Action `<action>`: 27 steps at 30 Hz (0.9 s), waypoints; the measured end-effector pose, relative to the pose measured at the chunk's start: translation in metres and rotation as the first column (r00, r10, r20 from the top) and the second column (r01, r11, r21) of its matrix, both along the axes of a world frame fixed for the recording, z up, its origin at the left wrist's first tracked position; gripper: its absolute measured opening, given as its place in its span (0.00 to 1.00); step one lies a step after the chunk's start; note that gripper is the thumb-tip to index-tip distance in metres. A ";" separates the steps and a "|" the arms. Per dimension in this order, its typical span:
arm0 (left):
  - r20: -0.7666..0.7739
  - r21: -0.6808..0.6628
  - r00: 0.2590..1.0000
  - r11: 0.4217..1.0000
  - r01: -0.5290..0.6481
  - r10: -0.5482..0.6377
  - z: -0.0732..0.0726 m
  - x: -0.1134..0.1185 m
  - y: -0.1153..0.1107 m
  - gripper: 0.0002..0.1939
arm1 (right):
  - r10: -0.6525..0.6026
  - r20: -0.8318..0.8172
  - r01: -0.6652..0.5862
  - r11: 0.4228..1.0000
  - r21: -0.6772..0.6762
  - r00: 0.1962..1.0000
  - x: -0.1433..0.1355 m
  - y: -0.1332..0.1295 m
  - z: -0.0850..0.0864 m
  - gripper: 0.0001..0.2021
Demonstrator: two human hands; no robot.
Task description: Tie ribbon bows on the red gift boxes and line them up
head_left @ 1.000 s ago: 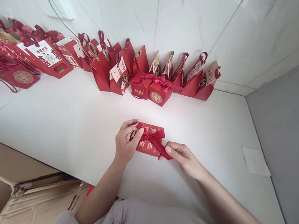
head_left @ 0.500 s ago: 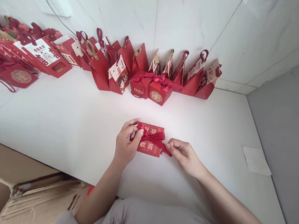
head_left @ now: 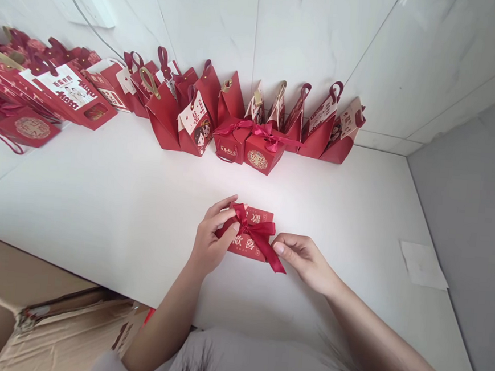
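A small red gift box (head_left: 242, 251) with pale printed characters lies on the white table, a red satin ribbon (head_left: 263, 228) tied in a bow across its top. My left hand (head_left: 215, 234) holds the bow's left side between thumb and fingers at the box's left edge. At the right edge, my right hand (head_left: 304, 258) has its thumb and bent fingers slightly apart. Its fingertips are close beside the box and the ribbon tail. That tail hangs loose over the box's near right corner. The fingers' undersides are hidden.
Along the tiled wall stand several red gift boxes (head_left: 232, 104) with loop handles, two bow-tied ones in front. More red boxes (head_left: 74, 95) crowd the left. A white paper (head_left: 423, 265) lies at the right, and a cardboard box (head_left: 56, 330) sits below the table's near left edge.
My right hand has let go of the ribbon tail, which now hangs lower over the box's corner. My left hand has shifted slightly right and still grips the bow.
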State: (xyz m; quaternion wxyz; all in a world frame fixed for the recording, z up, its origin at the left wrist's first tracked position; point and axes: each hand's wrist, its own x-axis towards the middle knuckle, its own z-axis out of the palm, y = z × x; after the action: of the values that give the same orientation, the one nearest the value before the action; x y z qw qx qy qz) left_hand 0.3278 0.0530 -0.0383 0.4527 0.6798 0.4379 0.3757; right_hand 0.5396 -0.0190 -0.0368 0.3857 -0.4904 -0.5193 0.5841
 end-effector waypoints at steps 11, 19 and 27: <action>0.139 -0.068 0.989 0.996 0.051 -0.042 -0.006 -0.004 -0.001 0.21 | 0.156 0.003 -0.156 0.987 -0.027 0.988 0.000 -0.005 0.001 0.15; 0.151 -0.066 0.989 0.998 0.007 0.003 -0.006 -0.007 -0.002 0.18 | 0.225 0.085 -0.224 0.974 -0.019 0.971 0.013 0.001 -0.002 0.15; 0.129 -0.034 0.984 0.993 -0.116 0.119 0.003 -0.006 -0.003 0.08 | 0.169 0.210 -0.171 0.985 -0.011 0.963 0.035 0.019 0.021 0.11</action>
State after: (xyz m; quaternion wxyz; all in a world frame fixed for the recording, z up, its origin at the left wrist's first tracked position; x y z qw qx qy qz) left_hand 0.3214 0.0504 -0.0352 0.4663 0.6208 0.4514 0.4398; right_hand 0.5741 0.0003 -0.0154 0.2788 -0.5015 -0.5993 0.5582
